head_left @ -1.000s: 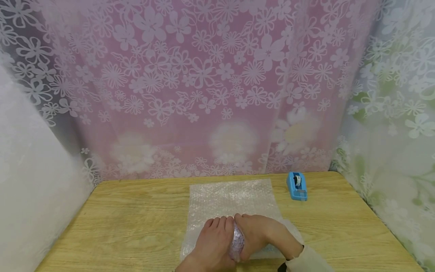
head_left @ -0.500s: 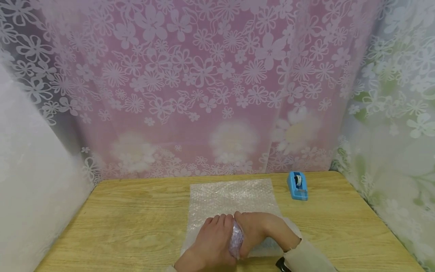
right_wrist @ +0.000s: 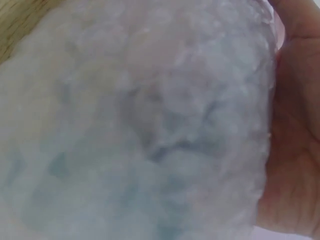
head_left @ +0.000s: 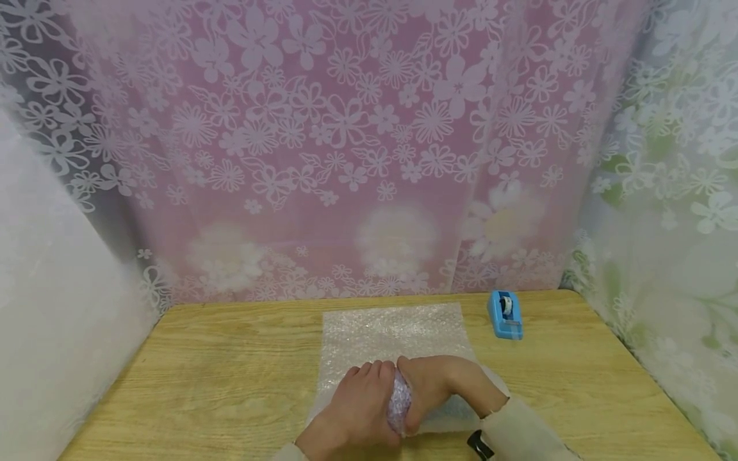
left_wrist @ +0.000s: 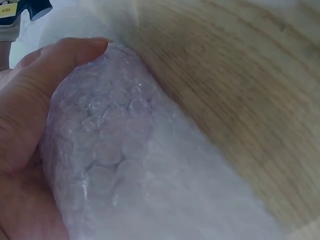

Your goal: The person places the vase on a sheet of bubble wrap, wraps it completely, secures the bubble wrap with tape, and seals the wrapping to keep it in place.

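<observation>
Both hands grip a bundle wrapped in bubble wrap, low at the middle of the head view. A purple-tinted strip of this bundle [head_left: 399, 404] shows between them. The left hand [head_left: 364, 402] holds its left side, and in the left wrist view the thumb [left_wrist: 75, 56] lies across the top end of the wrapped bundle [left_wrist: 125, 135]. On the other side the right hand [head_left: 432, 384] curls over it. Bluish-green patches show through the wrap [right_wrist: 160, 110] in the right wrist view, beside the palm [right_wrist: 295, 130]. The wrapped contents are hidden.
A flat sheet of bubble wrap [head_left: 398, 333] lies on the wooden table [head_left: 242, 365] beyond and under the hands. A blue tape dispenser [head_left: 505, 315] stands at the back right. Floral curtains [head_left: 346, 160] hang behind and along the sides.
Both hands, still around the bundle, have shifted up slightly in the head view, and the bundle has moved slightly left. The tape dispenser and the sheet's far edge stay put.
</observation>
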Demonstrator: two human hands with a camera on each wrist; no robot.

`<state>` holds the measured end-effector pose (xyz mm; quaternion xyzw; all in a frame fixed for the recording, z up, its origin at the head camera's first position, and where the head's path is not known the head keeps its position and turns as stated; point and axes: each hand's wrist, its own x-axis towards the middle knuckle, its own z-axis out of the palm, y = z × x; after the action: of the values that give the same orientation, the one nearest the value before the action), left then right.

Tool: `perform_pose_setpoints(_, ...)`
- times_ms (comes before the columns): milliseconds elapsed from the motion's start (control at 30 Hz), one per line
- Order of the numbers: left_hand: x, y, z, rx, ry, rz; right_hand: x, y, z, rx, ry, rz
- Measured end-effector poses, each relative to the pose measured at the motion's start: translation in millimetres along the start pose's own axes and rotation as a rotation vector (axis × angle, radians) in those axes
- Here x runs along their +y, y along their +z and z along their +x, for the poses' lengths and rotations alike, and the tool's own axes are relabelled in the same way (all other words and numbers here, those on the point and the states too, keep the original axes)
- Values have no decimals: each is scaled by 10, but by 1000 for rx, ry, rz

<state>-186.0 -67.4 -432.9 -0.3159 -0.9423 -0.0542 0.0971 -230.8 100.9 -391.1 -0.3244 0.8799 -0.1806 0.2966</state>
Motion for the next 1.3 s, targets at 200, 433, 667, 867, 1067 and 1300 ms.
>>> perform_pose_setpoints(200,-24,-42,46,-65,-10,-30,50,-35,19,-29,-4,36)
perform_pose_setpoints(433,-39,-73,77,-121,-23,-78,114,-51,61,-64,-98,97)
perform_pose_setpoints(667,-57,-99,131,-169,-36,-113,174,-98,89,-126,-178,172)
perform_pose_setpoints(867,-64,-125,156,-195,-44,-118,227,-102,93,-123,-205,184)
perform_pose_setpoints(1067,-70,-121,152,-195,-41,-117,146,-17,-33,90,-19,-47)
perform_pose_setpoints(1300,-45,-132,148,-209,-51,-90,7,137,-272,372,13,-327)
